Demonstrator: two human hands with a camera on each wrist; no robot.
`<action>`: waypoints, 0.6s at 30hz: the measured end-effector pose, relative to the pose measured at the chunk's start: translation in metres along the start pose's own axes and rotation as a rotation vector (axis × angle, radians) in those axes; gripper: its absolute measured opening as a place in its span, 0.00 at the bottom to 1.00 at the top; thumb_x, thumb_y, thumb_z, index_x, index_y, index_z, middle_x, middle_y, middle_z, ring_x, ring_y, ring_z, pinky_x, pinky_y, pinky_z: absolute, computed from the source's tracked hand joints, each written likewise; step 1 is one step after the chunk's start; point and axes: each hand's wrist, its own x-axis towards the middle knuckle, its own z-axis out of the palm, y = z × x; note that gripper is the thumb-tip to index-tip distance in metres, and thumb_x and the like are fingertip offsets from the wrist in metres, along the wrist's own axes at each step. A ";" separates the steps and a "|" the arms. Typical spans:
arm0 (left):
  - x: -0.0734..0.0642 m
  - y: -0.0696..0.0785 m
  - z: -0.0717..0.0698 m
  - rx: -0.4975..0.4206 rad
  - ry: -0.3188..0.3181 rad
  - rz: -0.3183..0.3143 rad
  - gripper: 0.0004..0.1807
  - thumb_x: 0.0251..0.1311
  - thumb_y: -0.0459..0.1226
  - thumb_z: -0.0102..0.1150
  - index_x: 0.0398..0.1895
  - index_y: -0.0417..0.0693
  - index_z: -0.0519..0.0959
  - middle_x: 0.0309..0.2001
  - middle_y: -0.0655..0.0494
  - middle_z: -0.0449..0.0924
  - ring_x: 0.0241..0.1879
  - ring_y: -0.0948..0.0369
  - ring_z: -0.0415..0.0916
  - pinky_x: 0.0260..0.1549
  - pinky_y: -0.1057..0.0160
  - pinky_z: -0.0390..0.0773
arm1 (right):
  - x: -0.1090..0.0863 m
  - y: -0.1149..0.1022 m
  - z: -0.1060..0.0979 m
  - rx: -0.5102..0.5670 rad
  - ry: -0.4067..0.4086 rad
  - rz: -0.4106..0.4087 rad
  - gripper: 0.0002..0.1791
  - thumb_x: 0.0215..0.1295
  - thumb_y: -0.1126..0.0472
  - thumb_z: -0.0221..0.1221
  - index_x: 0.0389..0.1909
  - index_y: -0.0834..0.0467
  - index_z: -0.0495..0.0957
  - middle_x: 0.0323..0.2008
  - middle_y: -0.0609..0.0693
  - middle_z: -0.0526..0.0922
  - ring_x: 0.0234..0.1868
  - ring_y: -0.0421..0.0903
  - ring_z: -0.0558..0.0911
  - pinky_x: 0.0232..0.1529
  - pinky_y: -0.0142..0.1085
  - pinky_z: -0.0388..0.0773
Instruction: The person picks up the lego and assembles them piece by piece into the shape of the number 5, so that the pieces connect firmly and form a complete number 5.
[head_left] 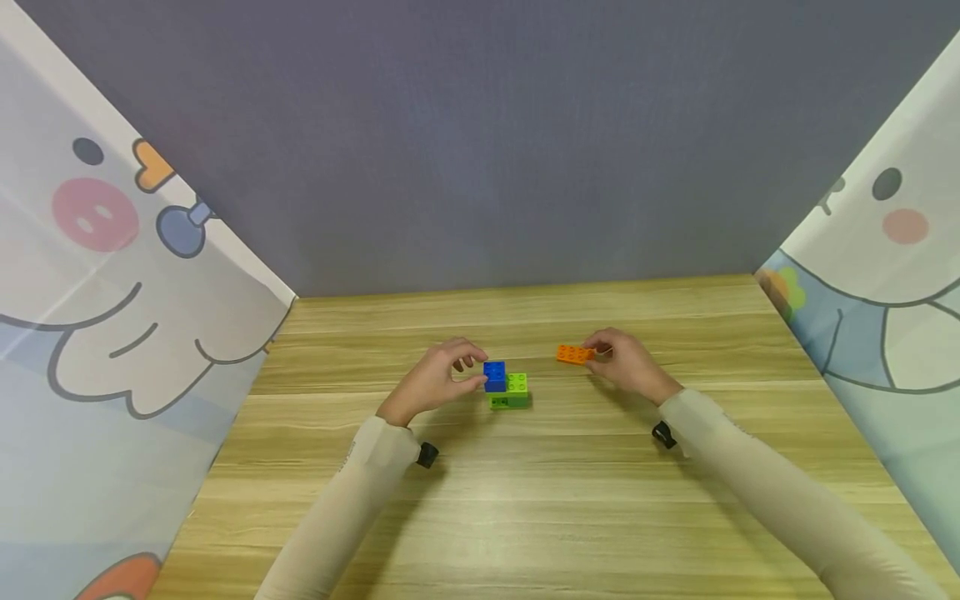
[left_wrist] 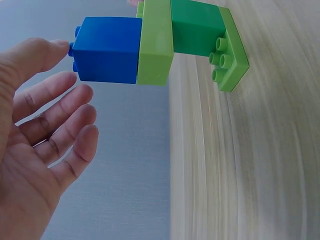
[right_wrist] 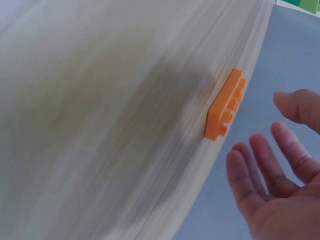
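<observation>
Head view: pale wood-grain desk [head_left: 525, 533], backed by a plain grey panel [head_left: 510, 150]; side panels printed with cartoon animals, left [head_left: 112, 350] and right [head_left: 892, 283]. Two beige sleeves, a small black fitting beside each wrist.

Left hand [head_left: 438, 375]: grip loosely open, thumb and fingers parted, nothing held. Thumb tip close at the studs of a blue brick [head_left: 494, 377]; contact cannot be told.

Right hand [head_left: 622, 362]: grip part open, thumb and fingers spread at the right end of a flat orange brick [head_left: 573, 355], none curled round it; contact cannot be told. Brick lies on the desk, studs up, right of the brick stack and apart from it.

Left wrist view: stack in profile, giving layers the head view largely hides. Blue brick atop a light-green brick [left_wrist: 155, 45], over a dark-green brick [left_wrist: 197, 27], over a lime base plate [left_wrist: 234, 55] with bare studs.

Right wrist view: orange brick's low side and row of studs; a corner of green at the upper edge.
</observation>
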 end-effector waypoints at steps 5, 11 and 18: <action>0.000 -0.001 0.000 -0.004 -0.003 0.010 0.12 0.59 0.41 0.64 0.45 0.51 0.79 0.44 0.55 0.79 0.37 0.63 0.72 0.36 0.65 0.76 | -0.001 0.006 -0.004 -0.046 -0.033 0.061 0.19 0.56 0.66 0.65 0.48 0.67 0.77 0.46 0.61 0.76 0.46 0.58 0.76 0.48 0.51 0.74; 0.000 0.000 0.000 -0.009 -0.006 0.012 0.13 0.58 0.43 0.64 0.45 0.52 0.79 0.43 0.60 0.78 0.36 0.64 0.72 0.35 0.66 0.76 | -0.002 0.009 -0.003 -0.079 -0.077 0.127 0.23 0.58 0.64 0.65 0.53 0.69 0.75 0.46 0.61 0.76 0.45 0.57 0.76 0.47 0.50 0.74; -0.001 0.001 0.000 -0.017 -0.023 -0.020 0.15 0.56 0.43 0.67 0.46 0.53 0.79 0.43 0.64 0.76 0.37 0.66 0.71 0.36 0.67 0.75 | -0.001 0.008 -0.001 -0.079 -0.096 0.148 0.24 0.57 0.63 0.66 0.53 0.70 0.74 0.45 0.61 0.75 0.45 0.56 0.76 0.46 0.49 0.74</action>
